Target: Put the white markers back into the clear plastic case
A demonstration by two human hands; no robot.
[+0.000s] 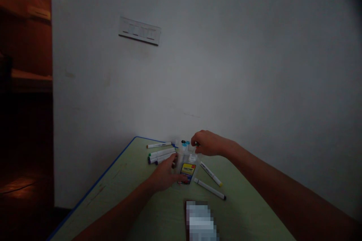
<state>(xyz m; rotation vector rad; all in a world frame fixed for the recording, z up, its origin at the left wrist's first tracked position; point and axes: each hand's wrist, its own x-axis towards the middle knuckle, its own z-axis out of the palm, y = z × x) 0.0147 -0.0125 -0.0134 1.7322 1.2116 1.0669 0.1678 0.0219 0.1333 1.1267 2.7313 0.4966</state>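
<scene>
My left hand [164, 173] is wrapped around a clear plastic marker case [195, 171] with a yellow, black and blue label. Several markers stand in it, among them ones with light blue ends [184, 145]. Above the case's right side, the fingers of my right hand [208, 143] are pinched on a marker with a dark end [197, 144]; most of this marker is hidden. Right of the case lie a yellow-tipped marker [212, 175] and a black-tipped marker [210, 189]. Left of it are a brown-tipped marker [158, 145] and several others, including a green-tipped marker [162, 153].
The pale green table [113, 199] has a blue edge and stands against a white wall [226, 64]. A blurred-out rectangular object [200, 220] lies near me. A switch plate [140, 31] is on the wall. To the left is a dark room.
</scene>
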